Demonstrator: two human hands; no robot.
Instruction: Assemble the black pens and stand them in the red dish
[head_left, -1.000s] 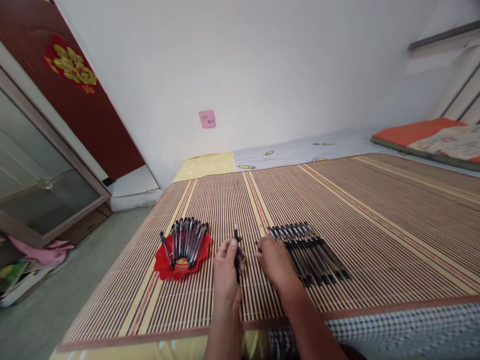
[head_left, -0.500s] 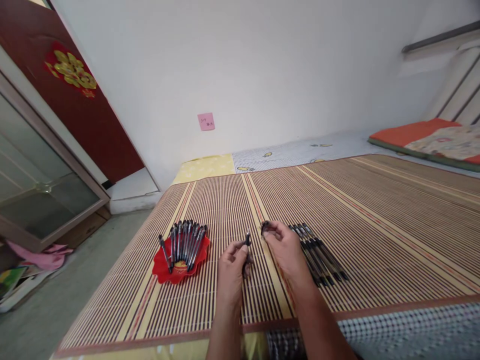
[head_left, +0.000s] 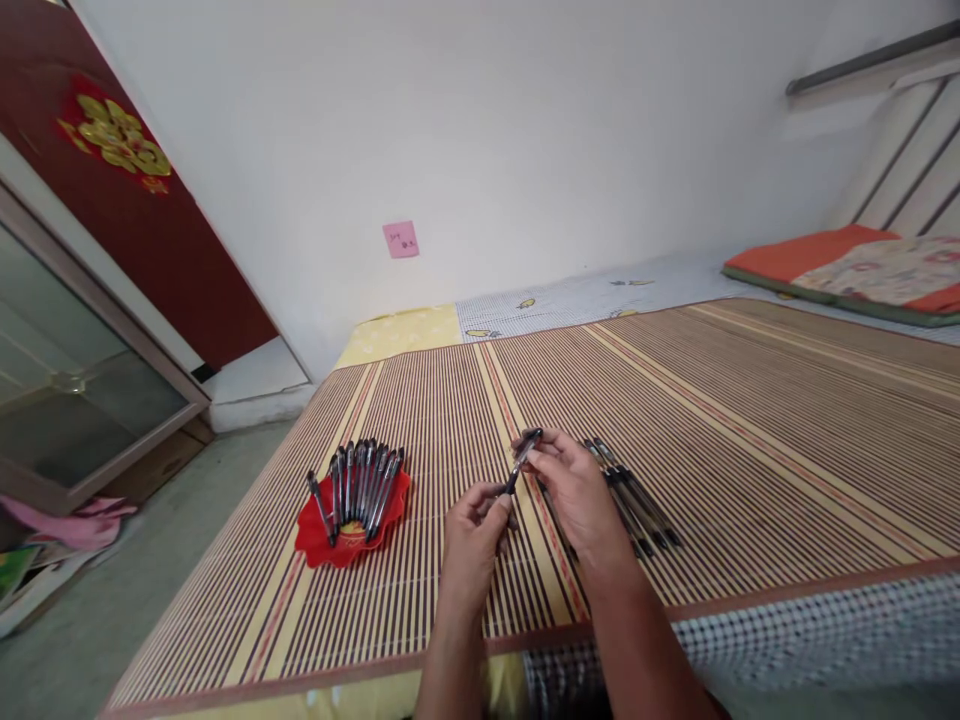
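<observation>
My left hand (head_left: 474, 530) is closed around the dark lower part of a pen (head_left: 512, 483) held slanted above the mat. My right hand (head_left: 574, 490) pinches the pen's clear cap with a dark end (head_left: 529, 444), which lines up with the pen at its upper end. Whether the cap is fully seated cannot be made out. Left of my hands, several black-and-clear pens (head_left: 365, 480) lie fanned out in a red scalloped dish (head_left: 315, 548). To the right, several dark pens (head_left: 637, 500) lie side by side on the mat, partly hidden by my right hand and forearm.
A striped bamboo mat (head_left: 420, 420) covers the bed. A pink note (head_left: 400, 239) is stuck to the white wall. An orange-edged folded cushion (head_left: 817, 250) lies at the far right. A glass-panelled cabinet door (head_left: 75, 370) stands at the left.
My hands have come together: the cap in my right hand, earlier apart from the pen, now meets the pen's exposed tip. The view has shifted slightly.
</observation>
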